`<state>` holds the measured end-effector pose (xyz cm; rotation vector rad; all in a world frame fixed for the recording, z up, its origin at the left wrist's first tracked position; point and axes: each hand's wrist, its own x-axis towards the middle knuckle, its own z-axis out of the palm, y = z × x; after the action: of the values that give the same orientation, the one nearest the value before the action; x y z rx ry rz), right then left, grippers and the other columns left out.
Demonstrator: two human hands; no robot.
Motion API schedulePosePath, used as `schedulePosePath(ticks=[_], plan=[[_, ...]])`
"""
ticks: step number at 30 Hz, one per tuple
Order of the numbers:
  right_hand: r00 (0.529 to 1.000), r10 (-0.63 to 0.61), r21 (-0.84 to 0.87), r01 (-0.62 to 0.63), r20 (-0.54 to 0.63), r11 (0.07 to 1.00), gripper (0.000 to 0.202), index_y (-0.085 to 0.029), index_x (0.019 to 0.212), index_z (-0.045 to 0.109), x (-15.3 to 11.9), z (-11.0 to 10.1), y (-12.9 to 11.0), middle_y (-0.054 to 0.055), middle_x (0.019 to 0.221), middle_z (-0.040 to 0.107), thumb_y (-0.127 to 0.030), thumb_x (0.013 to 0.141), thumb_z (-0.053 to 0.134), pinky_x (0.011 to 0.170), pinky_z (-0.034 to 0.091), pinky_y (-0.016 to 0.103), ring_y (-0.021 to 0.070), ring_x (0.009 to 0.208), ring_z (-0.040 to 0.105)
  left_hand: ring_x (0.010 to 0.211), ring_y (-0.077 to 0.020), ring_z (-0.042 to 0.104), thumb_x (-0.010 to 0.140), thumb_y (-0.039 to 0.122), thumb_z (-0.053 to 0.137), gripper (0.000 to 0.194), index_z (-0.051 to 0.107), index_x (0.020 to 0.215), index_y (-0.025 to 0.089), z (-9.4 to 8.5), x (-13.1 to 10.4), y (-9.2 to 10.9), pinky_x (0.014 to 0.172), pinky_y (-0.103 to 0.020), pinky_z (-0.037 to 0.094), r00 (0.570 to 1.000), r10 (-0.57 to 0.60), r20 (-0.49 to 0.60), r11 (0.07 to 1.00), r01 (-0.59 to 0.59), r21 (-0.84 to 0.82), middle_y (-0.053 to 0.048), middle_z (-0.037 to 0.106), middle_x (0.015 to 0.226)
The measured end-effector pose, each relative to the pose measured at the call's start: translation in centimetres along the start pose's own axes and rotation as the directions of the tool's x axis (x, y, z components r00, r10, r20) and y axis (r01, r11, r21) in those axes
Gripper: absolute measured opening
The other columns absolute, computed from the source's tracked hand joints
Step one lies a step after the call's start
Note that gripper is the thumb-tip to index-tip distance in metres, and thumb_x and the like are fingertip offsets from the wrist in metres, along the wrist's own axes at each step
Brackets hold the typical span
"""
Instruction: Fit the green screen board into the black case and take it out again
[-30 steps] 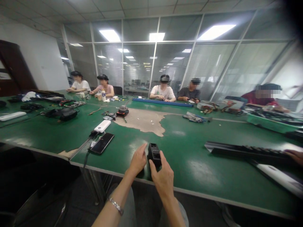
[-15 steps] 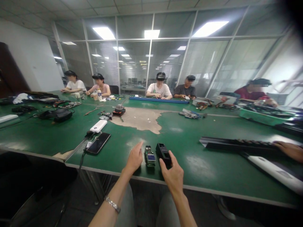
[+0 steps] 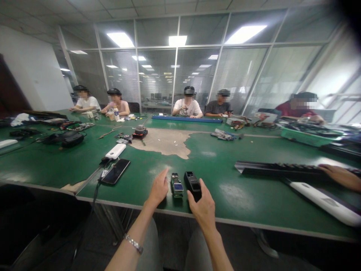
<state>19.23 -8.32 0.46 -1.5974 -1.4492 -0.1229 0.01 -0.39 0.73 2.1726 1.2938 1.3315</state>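
Green tabletop (image 3: 70,165): at twelve o'clock, a circuit board (image 3: 177,186), likely fragile, best held by its edges; at its three o'clock, our right hand (image 3: 203,205) clasps a stiff-looking black casing (image 3: 192,181). Our left hand (image 3: 158,189), loosely open, is empty.

Blue-screened green circuit board (image 3: 177,186), face up, black casing (image 3: 192,182) just beside

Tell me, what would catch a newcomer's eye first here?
Probably the front centre: the right hand holds a black casing, and the left hand is beside a green circuit board. Beyond them, a large pale patch breaks the green tabletop. Across the table, five people sit before a glass partition.
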Motion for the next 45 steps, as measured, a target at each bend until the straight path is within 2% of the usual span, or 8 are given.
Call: schedulePosePath(ticks=[5, 10, 17, 21, 26, 33, 41, 45], plan=[[1.0, -0.015, -0.018, 0.015, 0.007, 1.0, 0.068, -0.008, 0.142, 0.041, -0.1, 0.0, 0.0, 0.018, 0.136, 0.054, -0.042, 0.084, 0.054, 0.105, 0.042, 0.045, 0.0294, 0.124, 0.051, 0.129, -0.0204, 0.051, 0.085, 0.01, 0.041, 0.052, 0.051, 0.136, 0.016, -0.1, 0.0, 0.2, 0.113, -0.042, 0.038, 1.0, -0.006, -0.005, 1.0, 0.006, -0.004, -0.01, 0.056, 0.138], [0.999, -0.01, -0.03, 0.011, 0.04, 0.999, 0.062, -0.009, 0.139, 0.046, -0.2, 0.1, -0.1, 0.018, 0.131, 0.058, -0.042, 0.087, 0.052, 0.102, 0.044, 0.045, 0.0291, 0.12, 0.055, 0.129, -0.0212, 0.051, 0.086, 0.01, 0.041, 0.051, 0.051, 0.136, 0.012, -0.2, 0.0, 0.3, 0.113, -0.041, 0.038, 1.0, -0.011, -0.012, 1.0, 0.011, -0.013, -0.013, 0.055, 0.138], [0.987, 0.157, 0.074, -0.155, -0.022, 0.985, 0.064, -0.012, 0.134, 0.053, 1.0, -1.0, -2.4, 0.017, 0.125, 0.063, -0.052, 0.084, 0.055, 0.099, 0.046, 0.044, 0.0289, 0.113, 0.061, 0.129, -0.0212, 0.051, 0.086, 0.01, 0.041, 0.051, 0.051, 0.136, 0.016, -0.2, 0.0, 0.2, 0.112, -0.043, 0.039, 1.0, 0.005, -0.013, 1.0, -0.006, -0.022, -0.011, 0.056, 0.137], [0.997, 0.069, 0.156, -0.062, -0.039, 0.986, 0.062, -0.014, 0.136, 0.051, 1.7, -1.6, -5.1, 0.015, 0.128, 0.061, -0.048, 0.085, 0.057, 0.099, 0.046, 0.042, 0.0276, 0.113, 0.061, 0.129, -0.0209, 0.051, 0.086, 0.009, 0.04, 0.052, 0.051, 0.136, 0.018, -0.2, 0.0, 0.2, 0.112, -0.044, 0.039, 1.0, 0.007, -0.013, 1.0, -0.008, -0.029, -0.01, 0.056, 0.137], [0.999, -0.019, 0.147, 0.012, 0.045, 0.989, 0.058, -0.011, 0.135, 0.051, 1.4, -0.6, -7.0, 0.017, 0.129, 0.061, -0.043, 0.086, 0.055, 0.099, 0.047, 0.043, 0.0279, 0.116, 0.059, 0.128, -0.0206, 0.052, 0.086, 0.009, 0.04, 0.052, 0.051, 0.136, 0.018, -0.2, 0.0, 0.2, 0.112, -0.042, 0.04, 1.0, 0.003, -0.014, 0.998, -0.004, -0.057, -0.009, 0.057, 0.137], [0.997, -0.066, 0.08, 0.062, 0.05, 0.995, 0.055, -0.008, 0.132, 0.052, 0.6, 1.2, -7.3, 0.018, 0.125, 0.062, -0.041, 0.088, 0.053, 0.099, 0.047, 0.044, 0.0286, 0.115, 0.059, 0.13, -0.0207, 0.05, 0.086, 0.009, 0.039, 0.053, 0.049, 0.138, 0.016, -0.3, 0.1, 0.2, 0.112, -0.042, 0.039, 1.0, 0.005, 0.002, 0.998, -0.005, -0.068, -0.011, 0.055, 0.138], [0.994, -0.106, 0.065, 0.103, 0.035, 0.993, 0.053, -0.012, 0.135, 0.048, -1.2, 1.7, -6.5, 0.016, 0.128, 0.06, -0.038, 0.089, 0.051, 0.099, 0.047, 0.046, 0.0285, 0.117, 0.057, 0.131, -0.0198, 0.049, 0.087, 0.009, 0.037, 0.054, 0.049, 0.138, 0.019, -0.4, 0.0, 0.3, 0.113, -0.042, 0.038, 0.999, 0.016, 0.036, 0.998, -0.014, -0.059, -0.008, 0.055, 0.139], [0.991, -0.127, 0.083, 0.123, 0.048, 0.989, 0.054, -0.014, 0.138, 0.046, -2.2, 1.8, -6.1, 0.016, 0.128, 0.06, -0.037, 0.089, 0.051, 0.098, 0.047, 0.047, 0.0285, 0.118, 0.057, 0.126, -0.0202, 0.054, 0.087, 0.01, 0.037, 0.054, 0.049, 0.138, 0.02, -0.2, 0.0, 0.2, 0.11, -0.042, 0.041, 0.998, 0.006, 0.066, 1.0, -0.004, -0.02, -0.008, 0.059, 0.135]])
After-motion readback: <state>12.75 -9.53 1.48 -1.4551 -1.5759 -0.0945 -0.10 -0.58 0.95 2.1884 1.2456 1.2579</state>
